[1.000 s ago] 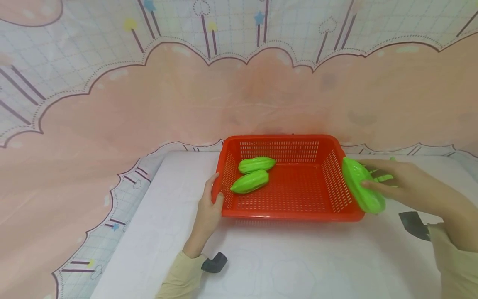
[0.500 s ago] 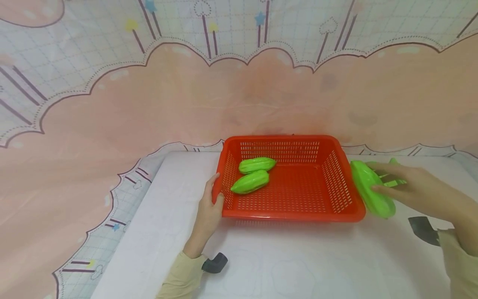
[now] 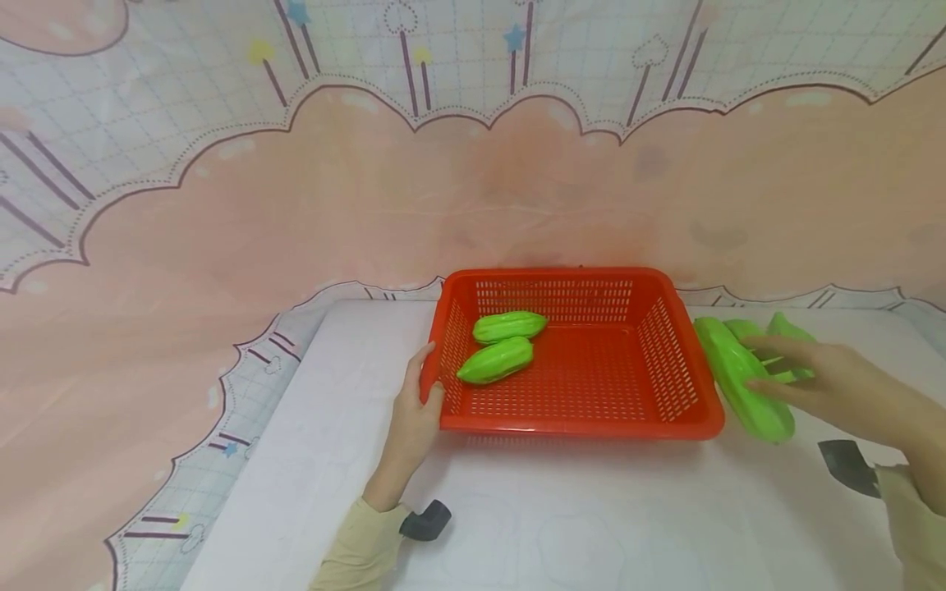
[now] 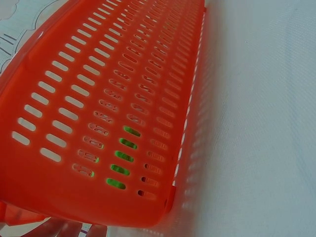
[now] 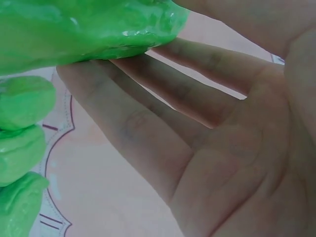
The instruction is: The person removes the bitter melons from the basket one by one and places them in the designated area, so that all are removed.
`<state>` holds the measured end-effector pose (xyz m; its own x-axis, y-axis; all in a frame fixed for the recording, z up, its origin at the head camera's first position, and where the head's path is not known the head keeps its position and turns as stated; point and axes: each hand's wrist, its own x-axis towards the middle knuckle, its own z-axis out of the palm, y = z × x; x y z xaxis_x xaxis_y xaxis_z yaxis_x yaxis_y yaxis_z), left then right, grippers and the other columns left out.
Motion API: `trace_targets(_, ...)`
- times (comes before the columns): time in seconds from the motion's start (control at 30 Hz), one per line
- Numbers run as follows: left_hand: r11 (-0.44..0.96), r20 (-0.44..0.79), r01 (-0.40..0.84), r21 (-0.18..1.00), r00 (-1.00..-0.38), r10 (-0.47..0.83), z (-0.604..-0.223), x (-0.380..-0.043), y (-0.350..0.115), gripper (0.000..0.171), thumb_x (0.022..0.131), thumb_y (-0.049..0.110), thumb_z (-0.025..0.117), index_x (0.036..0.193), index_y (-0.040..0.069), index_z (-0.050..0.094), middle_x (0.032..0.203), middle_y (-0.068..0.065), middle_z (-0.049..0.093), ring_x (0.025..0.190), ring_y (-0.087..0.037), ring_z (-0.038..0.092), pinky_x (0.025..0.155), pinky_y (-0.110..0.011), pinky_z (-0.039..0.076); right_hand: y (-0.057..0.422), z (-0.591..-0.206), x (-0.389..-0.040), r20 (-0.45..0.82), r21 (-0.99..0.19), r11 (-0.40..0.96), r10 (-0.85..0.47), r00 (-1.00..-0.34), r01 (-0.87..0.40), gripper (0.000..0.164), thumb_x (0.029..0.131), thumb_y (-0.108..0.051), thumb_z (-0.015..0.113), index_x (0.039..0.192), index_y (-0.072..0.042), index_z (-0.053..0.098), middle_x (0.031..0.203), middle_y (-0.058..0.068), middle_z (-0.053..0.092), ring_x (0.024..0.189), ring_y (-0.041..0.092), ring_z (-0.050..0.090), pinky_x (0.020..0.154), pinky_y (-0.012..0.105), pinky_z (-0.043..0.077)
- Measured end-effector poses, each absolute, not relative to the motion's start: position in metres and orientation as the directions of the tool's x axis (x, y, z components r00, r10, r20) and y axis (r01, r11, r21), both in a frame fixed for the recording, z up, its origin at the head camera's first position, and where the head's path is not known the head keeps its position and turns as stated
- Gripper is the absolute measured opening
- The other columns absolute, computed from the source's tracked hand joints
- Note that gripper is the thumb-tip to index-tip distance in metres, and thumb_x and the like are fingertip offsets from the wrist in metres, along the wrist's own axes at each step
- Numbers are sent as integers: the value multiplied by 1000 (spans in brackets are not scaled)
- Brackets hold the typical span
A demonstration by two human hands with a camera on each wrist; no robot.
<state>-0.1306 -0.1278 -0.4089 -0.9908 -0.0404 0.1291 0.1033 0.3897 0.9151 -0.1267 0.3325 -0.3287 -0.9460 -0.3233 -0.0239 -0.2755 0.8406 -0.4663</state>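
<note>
My left hand [image 3: 414,414] grips the left rim of a red slotted plastic basket [image 3: 584,427], thumb on the near side. Two glossy green ridged gourds [image 3: 510,327] lie inside at the left; their green shows through the slots in the left wrist view. Just outside the basket's right wall, my right hand [image 3: 820,382] holds another long green gourd [image 3: 742,377] between thumb and fingers. In the right wrist view the fingers [image 5: 133,123] reach under this gourd [image 5: 94,34]. Several more green gourds [image 5: 22,148] lie beyond it, partly behind the hand in the head view.
The basket stands on a white-covered table [image 3: 547,517], near its back edge. A cloth backdrop [image 3: 473,197] with pink cloud shapes rises right behind. Dark wrist mounts [image 3: 424,521] stick out from both sleeves.
My right hand has moved right and slightly toward me with the gourd, from over the basket's right rim to outside it. My left hand and the basket have stayed put.
</note>
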Motion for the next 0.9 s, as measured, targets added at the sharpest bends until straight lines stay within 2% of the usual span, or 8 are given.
trace_targets(0.07, 391, 130, 104, 914, -991, -40, -409, -130, -127, 58, 100, 6, 44, 154, 21, 30, 153, -12, 42, 105, -30, 60, 90, -45, 56, 335, -332, -127, -27, -465, 843, -319, -947, -270, 63, 90, -24, 73, 141, 5, 48, 126, 29, 61, 101, 41, 65, 71, 46, 59)
trace_targets(0.27, 388, 134, 109, 915, -990, -39, -408, -130, -126, 58, 100, 5, 44, 154, 21, 30, 153, -12, 42, 105, -30, 60, 89, -44, 57, 345, -343, -127, -7, -424, 857, -327, -945, -293, 58, 90, -25, 74, 136, 3, 54, 117, 22, 68, 94, 27, 68, 66, 26, 53)
trace_targets(0.4, 382, 131, 108, 918, -991, -34, -407, -130, -125, 58, 100, 6, 45, 155, 21, 30, 153, -12, 41, 105, -30, 61, 89, -43, 57, 349, -348, -127, -29, -415, 863, -329, -944, -288, 57, 90, -26, 73, 134, 5, 54, 117, 22, 68, 94, 30, 68, 67, 24, 52)
trace_targets(0.47, 379, 129, 107, 919, -991, -34, -407, -129, -125, 58, 100, 6, 45, 154, 21, 30, 153, -12, 42, 104, -30, 61, 89, -43, 57, 351, -350, -127, -41, -416, 865, -326, -944, -281, 57, 90, -26, 73, 134, 6, 54, 117, 24, 67, 94, 32, 68, 67, 27, 53)
trace_targets(0.57, 380, 130, 107, 919, -991, -35, -406, -129, -125, 58, 100, 6, 45, 154, 20, 30, 152, -12, 42, 104, -31, 61, 89, -43, 57, 353, -354, -127, -59, -428, 864, -321, -945, -267, 58, 91, -26, 72, 133, 8, 53, 118, 26, 66, 96, 36, 67, 71, 39, 57)
trace_targets(0.7, 383, 134, 110, 917, -990, -37, -406, -128, -125, 58, 100, 5, 45, 154, 20, 30, 152, -13, 42, 102, -31, 61, 88, -42, 57, 354, -358, -127, -91, -457, 856, -316, -944, -242, 60, 92, -27, 71, 134, 11, 50, 120, 30, 63, 100, 43, 65, 73, 55, 56)
trace_targets(0.9, 387, 142, 115, 915, -989, -42, -405, -128, -126, 58, 100, 5, 44, 154, 19, 30, 153, -13, 42, 101, -31, 61, 88, -43, 57, 357, -366, -128, -120, -461, 859, -307, -944, -221, 61, 92, -29, 70, 133, 12, 50, 121, 32, 61, 100, 43, 64, 73, 57, 55)
